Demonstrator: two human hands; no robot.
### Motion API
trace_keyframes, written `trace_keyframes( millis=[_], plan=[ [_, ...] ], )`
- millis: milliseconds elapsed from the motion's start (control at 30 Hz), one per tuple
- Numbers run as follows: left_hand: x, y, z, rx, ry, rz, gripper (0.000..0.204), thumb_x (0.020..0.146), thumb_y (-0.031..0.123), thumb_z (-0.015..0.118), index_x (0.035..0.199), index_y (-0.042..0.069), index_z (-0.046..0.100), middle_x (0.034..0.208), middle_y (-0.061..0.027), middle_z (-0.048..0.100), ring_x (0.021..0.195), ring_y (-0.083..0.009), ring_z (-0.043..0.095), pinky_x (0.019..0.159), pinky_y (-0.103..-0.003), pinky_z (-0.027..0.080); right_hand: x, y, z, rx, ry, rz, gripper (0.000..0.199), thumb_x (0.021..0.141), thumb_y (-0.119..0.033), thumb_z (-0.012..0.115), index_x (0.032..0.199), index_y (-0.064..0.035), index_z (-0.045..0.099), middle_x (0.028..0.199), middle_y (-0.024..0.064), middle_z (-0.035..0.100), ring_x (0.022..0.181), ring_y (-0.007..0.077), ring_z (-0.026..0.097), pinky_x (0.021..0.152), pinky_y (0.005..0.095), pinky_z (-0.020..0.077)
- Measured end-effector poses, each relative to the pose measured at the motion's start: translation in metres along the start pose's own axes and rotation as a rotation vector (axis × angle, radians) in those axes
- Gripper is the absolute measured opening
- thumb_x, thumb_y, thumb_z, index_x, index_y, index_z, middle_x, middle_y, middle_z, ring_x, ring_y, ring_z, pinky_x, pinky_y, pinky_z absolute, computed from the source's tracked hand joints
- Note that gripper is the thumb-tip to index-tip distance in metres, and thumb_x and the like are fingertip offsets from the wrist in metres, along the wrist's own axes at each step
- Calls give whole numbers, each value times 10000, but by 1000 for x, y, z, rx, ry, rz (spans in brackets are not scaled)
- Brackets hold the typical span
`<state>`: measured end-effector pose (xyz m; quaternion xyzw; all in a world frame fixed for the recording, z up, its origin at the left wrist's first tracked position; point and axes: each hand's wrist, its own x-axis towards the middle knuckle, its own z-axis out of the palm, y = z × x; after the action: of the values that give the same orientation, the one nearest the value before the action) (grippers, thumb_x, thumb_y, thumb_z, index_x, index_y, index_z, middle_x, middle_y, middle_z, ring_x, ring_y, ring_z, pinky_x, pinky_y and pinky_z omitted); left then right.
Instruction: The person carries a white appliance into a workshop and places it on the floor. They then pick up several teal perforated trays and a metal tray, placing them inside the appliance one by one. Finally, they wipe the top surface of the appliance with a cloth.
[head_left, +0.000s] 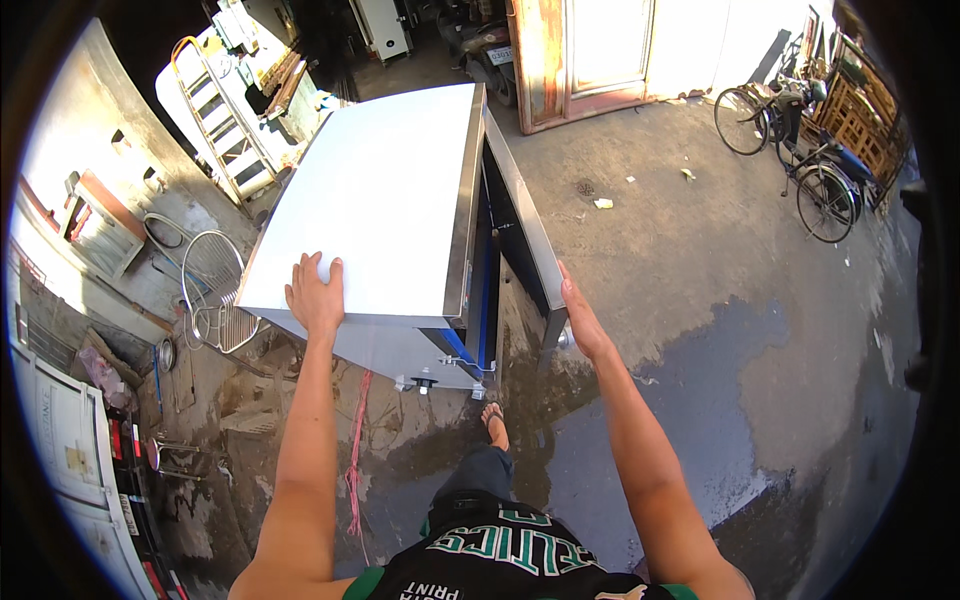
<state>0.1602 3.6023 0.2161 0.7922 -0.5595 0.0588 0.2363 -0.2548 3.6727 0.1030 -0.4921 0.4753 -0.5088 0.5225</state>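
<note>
Evidently heavy, rigid cabinet (400,200): left hand (316,295) flat, fingers apart, on top; right hand (578,318) fingers together, apparently pressing the door edge.

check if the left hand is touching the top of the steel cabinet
Touching. The head view shows the left hand lying palm down and flat on the near edge of the steel cabinet top, fingers spread on the sheet, with no gap visible beneath.
</note>
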Motion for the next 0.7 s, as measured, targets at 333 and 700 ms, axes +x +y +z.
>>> trace_keyframes(
  millis=[333,700],
  plan=[
    [167,112,119,-169,-123,611,699,980,622,472,1394,72,593,1526,-231,454,1462,-392,357,1185,-570,221,302,-15,-1,433,-108,121,792,1045,-649,303,1589,-73,302,1584,102,416,1436,245,385,1190,401,248],
    [337,225,248,-80,262,465,630,861,570,623,1215,60,727,1333,-195,650,1282,-400,586,1098,-592,391,602,-10,-100,463,76,239,348,839,-327,697,988,-13,686,909,90,702,789,221,671,758,368,547]
  ],
)
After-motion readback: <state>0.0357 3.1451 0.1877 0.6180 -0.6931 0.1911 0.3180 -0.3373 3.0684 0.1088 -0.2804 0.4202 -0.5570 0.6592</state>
